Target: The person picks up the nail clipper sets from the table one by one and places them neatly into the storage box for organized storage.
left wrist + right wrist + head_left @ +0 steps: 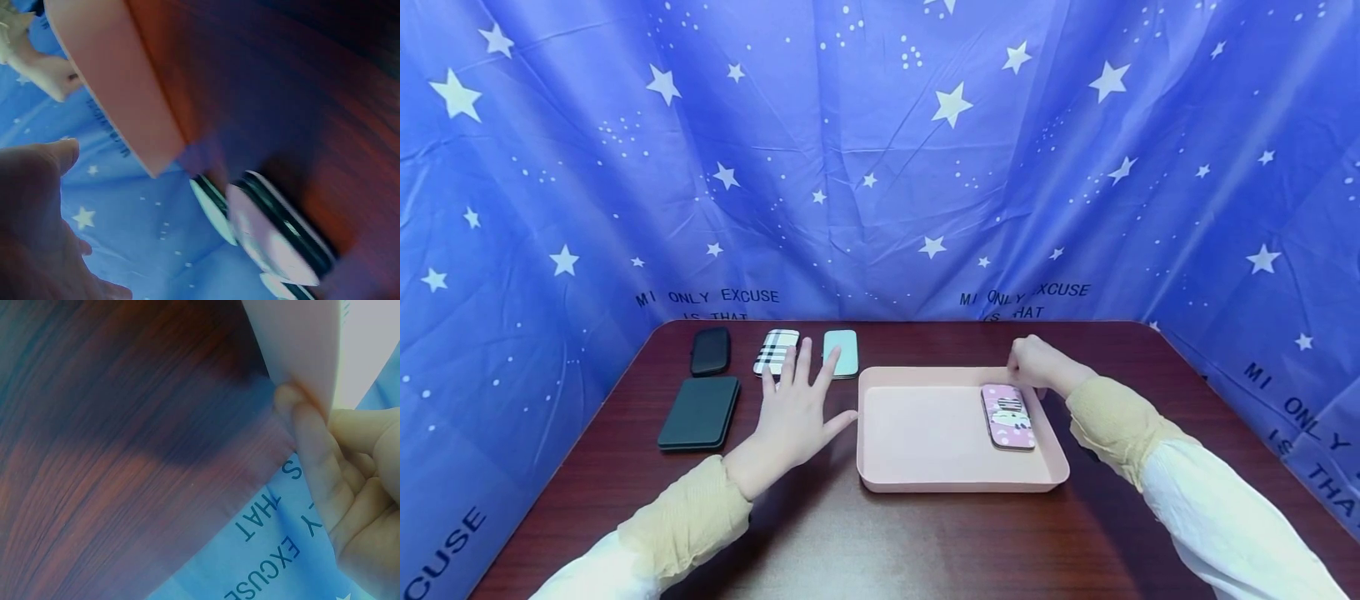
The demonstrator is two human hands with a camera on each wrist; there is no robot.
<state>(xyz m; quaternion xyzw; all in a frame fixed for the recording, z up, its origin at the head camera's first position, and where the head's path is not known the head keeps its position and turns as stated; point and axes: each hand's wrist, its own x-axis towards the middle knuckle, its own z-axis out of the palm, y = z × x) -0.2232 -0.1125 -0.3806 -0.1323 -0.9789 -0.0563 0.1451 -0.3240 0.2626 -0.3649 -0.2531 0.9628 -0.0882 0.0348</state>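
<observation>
A pink tray (925, 479) sits mid-table with a pink patterned phone case (1007, 415) lying flat in its right part. My right hand (1033, 365) is curled at the tray's far right rim; in the right wrist view its fingers (306, 425) press against the pale tray wall (300, 337). My left hand (797, 404) hovers just left of the tray, fingers spread and holding nothing. Its fingertips are close to a plaid case (775, 350) and a mint case (841, 352). The left wrist view is blurred and shows my palm (37, 219), the tray (112, 81) and stacked-looking cases (281, 240).
Two black cases (711, 350) (699, 412) lie at the table's left. The dark wooden table (880, 542) is enclosed by a blue star-printed cloth (880, 167) at the back and both sides.
</observation>
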